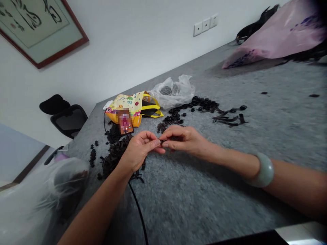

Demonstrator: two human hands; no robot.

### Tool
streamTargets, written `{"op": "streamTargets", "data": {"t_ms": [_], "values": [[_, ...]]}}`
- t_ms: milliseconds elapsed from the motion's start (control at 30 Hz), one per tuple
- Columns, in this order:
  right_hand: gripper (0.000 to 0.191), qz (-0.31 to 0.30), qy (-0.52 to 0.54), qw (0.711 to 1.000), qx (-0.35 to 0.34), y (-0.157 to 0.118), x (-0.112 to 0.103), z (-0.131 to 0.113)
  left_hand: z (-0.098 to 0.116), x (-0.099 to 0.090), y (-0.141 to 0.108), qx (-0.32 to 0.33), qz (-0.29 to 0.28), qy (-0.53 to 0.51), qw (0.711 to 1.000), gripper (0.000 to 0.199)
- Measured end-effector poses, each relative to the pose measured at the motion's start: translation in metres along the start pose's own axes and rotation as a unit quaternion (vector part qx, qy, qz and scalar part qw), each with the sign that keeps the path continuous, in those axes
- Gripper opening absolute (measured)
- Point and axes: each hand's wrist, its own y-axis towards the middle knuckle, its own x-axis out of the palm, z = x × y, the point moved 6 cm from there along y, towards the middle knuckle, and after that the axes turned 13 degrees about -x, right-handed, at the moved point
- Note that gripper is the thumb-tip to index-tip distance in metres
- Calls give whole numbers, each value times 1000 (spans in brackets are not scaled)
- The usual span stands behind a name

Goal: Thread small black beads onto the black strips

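My left hand (140, 148) and my right hand (182, 139) meet fingertip to fingertip over the grey table (191, 190). Between their pinched thumbs and fingers is a small dark piece (161, 143), mostly covered by the fingertips. A green bangle (265, 170) circles my right wrist. Beside my left hand spreads a heap of dark strips (112, 158). Just beyond my right hand lie small dark crumbs (163, 126) and a group of round black pieces (201, 102). Several loose black strips (228, 119) rest further right.
A phone (125, 124) leans on a yellow patterned bag (127, 102). Behind stands an open clear plastic bag (176, 92). A pink bag (276, 37) lies back right. A black cable (139, 211) runs toward the near edge. Clear plastic (33, 200) fills the lower left, near a chair (68, 119).
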Motion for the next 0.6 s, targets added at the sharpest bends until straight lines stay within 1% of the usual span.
{"op": "streamTargets", "data": {"t_ms": [33,100,200,267,367,433,533,600], "values": [[18,-5,-17,1000,-13,0,0,-1,-1,-1,1,8,5,13,1000,26],[19,-6,-29,999,-16,-1,0,1,-3,-1,2,22,18,38,999,24],[21,13,-45,999,-16,-3,0,6,-4,1,0,36,34,51,997,24],[19,20,-100,993,-57,-3,-2,2,-3,4,-2,38,31,46,998,25],[12,-13,-218,963,-156,-2,1,-12,-2,8,-5,42,19,41,998,25],[15,-42,-277,939,-198,-3,4,-20,-2,9,-6,43,15,41,998,26],[21,-69,-330,916,-219,-5,4,-24,-1,9,-5,39,15,48,998,27],[25,-82,-359,901,-229,-6,3,-25,0,8,-4,39,36,63,997,25]]}}
